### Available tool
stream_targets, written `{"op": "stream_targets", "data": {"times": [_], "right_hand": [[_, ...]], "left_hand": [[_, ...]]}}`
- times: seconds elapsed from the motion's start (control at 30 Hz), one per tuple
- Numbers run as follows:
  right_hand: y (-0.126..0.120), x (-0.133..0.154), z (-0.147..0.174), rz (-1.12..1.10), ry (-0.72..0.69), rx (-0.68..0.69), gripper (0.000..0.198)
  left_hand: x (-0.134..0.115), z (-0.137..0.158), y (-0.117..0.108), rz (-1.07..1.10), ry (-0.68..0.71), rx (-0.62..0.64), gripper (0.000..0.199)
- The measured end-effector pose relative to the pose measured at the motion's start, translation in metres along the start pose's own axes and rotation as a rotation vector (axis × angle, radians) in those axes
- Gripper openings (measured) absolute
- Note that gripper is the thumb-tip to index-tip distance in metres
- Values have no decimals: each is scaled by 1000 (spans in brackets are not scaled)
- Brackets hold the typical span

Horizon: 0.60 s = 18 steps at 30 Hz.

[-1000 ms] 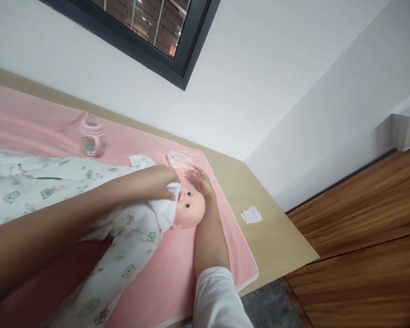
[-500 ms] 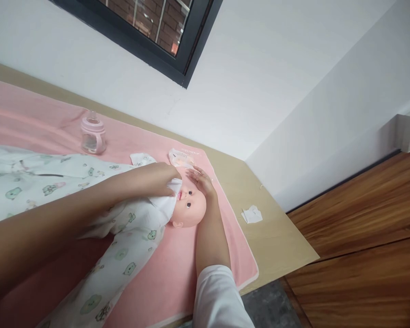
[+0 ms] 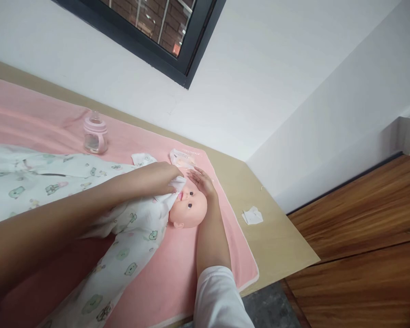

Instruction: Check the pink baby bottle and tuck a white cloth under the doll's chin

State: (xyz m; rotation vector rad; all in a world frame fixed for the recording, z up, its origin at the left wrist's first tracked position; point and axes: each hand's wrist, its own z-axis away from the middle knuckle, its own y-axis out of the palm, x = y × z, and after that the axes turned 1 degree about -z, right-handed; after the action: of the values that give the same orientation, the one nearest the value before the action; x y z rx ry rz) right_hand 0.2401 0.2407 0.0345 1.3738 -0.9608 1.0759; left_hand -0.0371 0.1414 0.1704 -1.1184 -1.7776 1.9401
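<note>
A bald baby doll [image 3: 191, 212] lies on its back on a pink blanket [image 3: 150, 287], its head toward the right. Over its body is a white baby romper [image 3: 126, 228] printed with green animals. My left hand [image 3: 166, 177] reaches across from the left and pinches the romper's neckline by the doll's mouth and chin. The pinched cloth stands up in a small peak. My right hand [image 3: 201, 181] rests along the far side of the doll's head, fingers stretched out; the palm is partly hidden.
A pink baby bottle [image 3: 95, 134] with a handle stands toward the blanket's back edge. Beyond my hands lies a clear plastic packet [image 3: 181, 158]. A folded white tissue [image 3: 253, 215] is on the wooden tabletop [image 3: 276, 241] at right. Behind are a wall and dark-framed window [image 3: 187, 68].
The neckline has been drawn slightly off the doll's chin, showing a little more of its cheek. My right hand stays by the head. The view has shifted slightly.
</note>
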Motion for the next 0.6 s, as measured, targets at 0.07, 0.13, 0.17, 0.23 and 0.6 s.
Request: {"op": "stream_targets", "data": {"times": [0.07, 0.13, 0.17, 0.23, 0.6], "right_hand": [[0, 0, 0, -8, 1, -2, 40], [-1, 0, 0, -7, -1, -1, 40], [-1, 0, 0, -4, -1, -3, 40], [-1, 0, 0, 1, 1, -4, 39], [-1, 0, 0, 2, 7, 1, 43]], "left_hand": [[-4, 2, -3, -2, -10, -9, 12], [-9, 3, -5, -15, -21, -13, 13], [-10, 3, -6, -22, -26, -11, 13], [-12, 3, -7, -22, -28, -6, 13], [5, -7, 8, 92, 18, -123, 9]]}}
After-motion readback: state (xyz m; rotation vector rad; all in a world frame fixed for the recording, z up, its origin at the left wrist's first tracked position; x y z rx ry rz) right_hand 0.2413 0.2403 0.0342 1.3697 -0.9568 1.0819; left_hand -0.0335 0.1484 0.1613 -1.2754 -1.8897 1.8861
